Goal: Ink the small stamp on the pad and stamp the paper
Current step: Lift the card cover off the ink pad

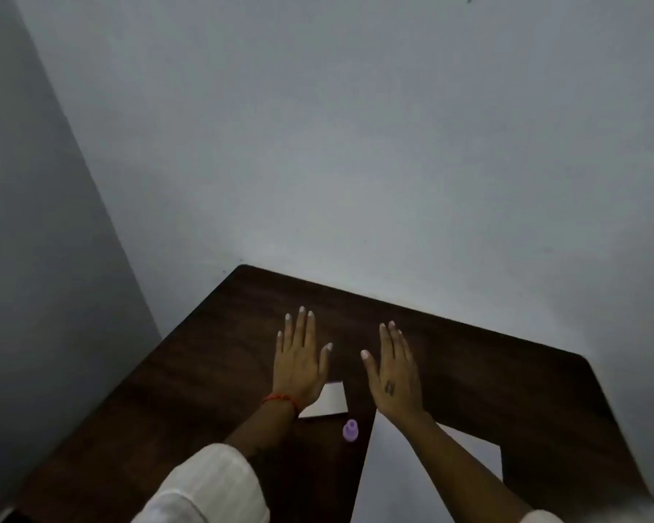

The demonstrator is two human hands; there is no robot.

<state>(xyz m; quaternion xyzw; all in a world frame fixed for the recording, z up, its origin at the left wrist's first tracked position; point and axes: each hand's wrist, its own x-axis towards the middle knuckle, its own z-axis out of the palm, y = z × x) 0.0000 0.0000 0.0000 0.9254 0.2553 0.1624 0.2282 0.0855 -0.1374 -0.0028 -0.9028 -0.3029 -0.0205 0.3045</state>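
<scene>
A small purple stamp (pixel 350 430) stands upright on the dark wooden table (pixel 506 390), between my two forearms. Just beyond it lies a flat whitish ink pad (pixel 331 402) with a purple far edge, partly hidden by my left wrist. A white sheet of paper (pixel 393 481) lies at the near right, crossed by my right forearm. My left hand (pixel 299 360) is held flat above the table, fingers spread, holding nothing. My right hand (pixel 393 375) is likewise flat and empty, to the right of the pad.
The table sits in a corner of pale grey walls (pixel 355 145). Its far edge runs along the wall and its left edge slants toward me. A red thread band (pixel 280 399) circles my left wrist, and white sleeves cover both upper forearms.
</scene>
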